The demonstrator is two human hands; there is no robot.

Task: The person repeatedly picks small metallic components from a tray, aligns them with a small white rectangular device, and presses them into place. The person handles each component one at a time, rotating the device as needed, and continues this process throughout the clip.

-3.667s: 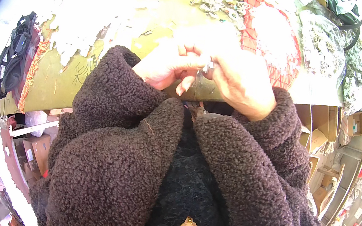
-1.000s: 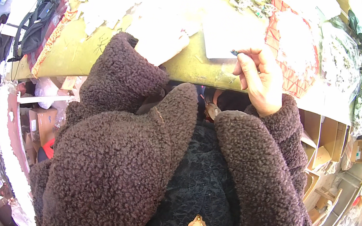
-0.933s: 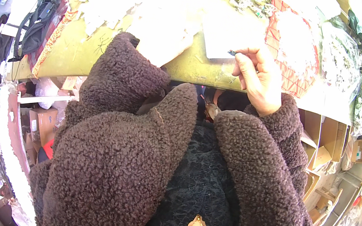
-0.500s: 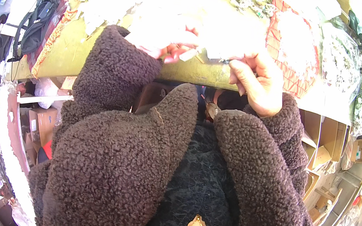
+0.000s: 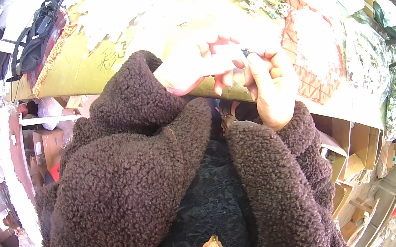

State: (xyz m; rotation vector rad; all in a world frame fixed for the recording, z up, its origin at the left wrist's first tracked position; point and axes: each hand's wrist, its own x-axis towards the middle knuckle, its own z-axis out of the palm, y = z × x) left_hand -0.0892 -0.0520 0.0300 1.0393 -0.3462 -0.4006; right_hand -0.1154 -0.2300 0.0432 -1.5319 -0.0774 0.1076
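Both hands meet above the near edge of the yellowish table [image 5: 77, 75], in strong glare. My right hand [image 5: 275, 91] is closed, thumb and forefinger pinching a small dark piece [image 5: 246, 53] whose kind is too small to tell. Against its fingertips come the bent fingers of my left hand [image 5: 193, 68], thumb stretched toward the dark piece. Bright light washes out whatever lies between the left fingers.
Red checked cloth [image 5: 289, 35] lies to the right, beside clear bags of pale green material [image 5: 366, 60]. Black straps [image 5: 40, 28] hang at the left. Cardboard boxes stand below the table, on the right [image 5: 358, 144] and left [image 5: 47, 146].
My left hand has moved right and my right hand slightly left and up, so their fingertips now meet. The small white piece seen in the left fingers no longer shows clearly.
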